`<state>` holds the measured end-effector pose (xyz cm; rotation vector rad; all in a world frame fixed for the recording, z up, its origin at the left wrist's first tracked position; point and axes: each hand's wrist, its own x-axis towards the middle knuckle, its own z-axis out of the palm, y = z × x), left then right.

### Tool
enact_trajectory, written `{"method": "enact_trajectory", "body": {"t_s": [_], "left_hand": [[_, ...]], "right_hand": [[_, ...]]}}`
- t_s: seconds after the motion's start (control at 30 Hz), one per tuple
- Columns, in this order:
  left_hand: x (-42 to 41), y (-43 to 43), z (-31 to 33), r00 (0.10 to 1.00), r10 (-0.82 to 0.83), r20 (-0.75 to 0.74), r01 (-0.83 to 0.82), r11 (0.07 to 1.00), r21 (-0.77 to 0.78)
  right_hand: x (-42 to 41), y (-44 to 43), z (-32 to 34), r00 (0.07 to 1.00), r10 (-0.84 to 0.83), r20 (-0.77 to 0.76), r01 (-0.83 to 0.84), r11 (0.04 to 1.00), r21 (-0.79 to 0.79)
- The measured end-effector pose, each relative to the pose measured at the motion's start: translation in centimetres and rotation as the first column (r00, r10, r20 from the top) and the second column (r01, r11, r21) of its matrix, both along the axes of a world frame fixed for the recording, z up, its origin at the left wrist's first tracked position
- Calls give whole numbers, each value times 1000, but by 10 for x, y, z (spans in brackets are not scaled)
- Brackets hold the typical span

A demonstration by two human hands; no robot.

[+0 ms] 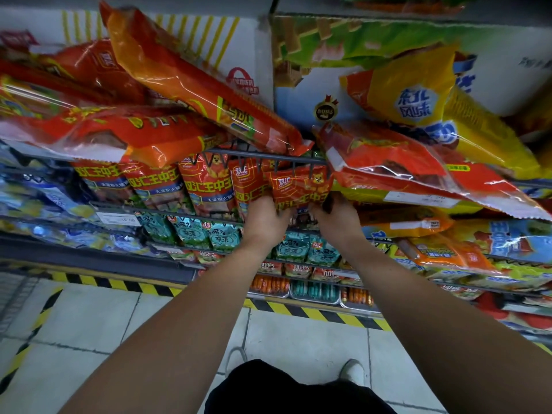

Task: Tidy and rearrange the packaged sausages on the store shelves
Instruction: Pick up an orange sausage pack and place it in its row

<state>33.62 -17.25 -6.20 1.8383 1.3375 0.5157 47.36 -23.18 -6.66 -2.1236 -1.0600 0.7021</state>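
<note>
A small red sausage pack point(301, 189) with a cartoon dog sits at the right end of a row of like red packs point(206, 183) behind a dark wire rail point(257, 153). My left hand point(264, 218) grips its lower left edge and my right hand point(334, 213) grips its lower right corner. Both hold the pack upright, just under the rail. Long orange-red sausage bags point(191, 76) lie slanted on the shelf above the row.
Red and yellow bags point(397, 162) overhang the right side of the rail. Teal packs point(191, 231) fill the shelf below, with small trays point(315, 289) lower down. Cardboard boxes point(298, 85) stand at the back. A yellow-black striped kick strip point(298, 309) edges the tiled floor.
</note>
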Motion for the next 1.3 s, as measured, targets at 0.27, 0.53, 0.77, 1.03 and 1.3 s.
{"method": "enact_trajectory", "body": {"t_s": [0.27,0.53,0.77,1.03,1.3], "left_hand": [[14,4,6,981,41,-192,-38,999,22],[6,-6,-5,985,103,-139,-97,994,48],[-18,-17,-13,984,101,-144,-74,980,186],[-11,-50,-15,980,-6,-199,26,995,95],[1,-74,-17,990,-89,-114,96,994,60]], "right_hand": [[-1,3,8,951,30,308,30,982,-188],[2,-32,31,920,151,361,-135,988,-70],[7,-68,48,811,277,515,-220,960,-172],[35,-82,62,642,349,683,-114,924,-365],[55,-77,57,645,459,611,54,770,-635]]}}
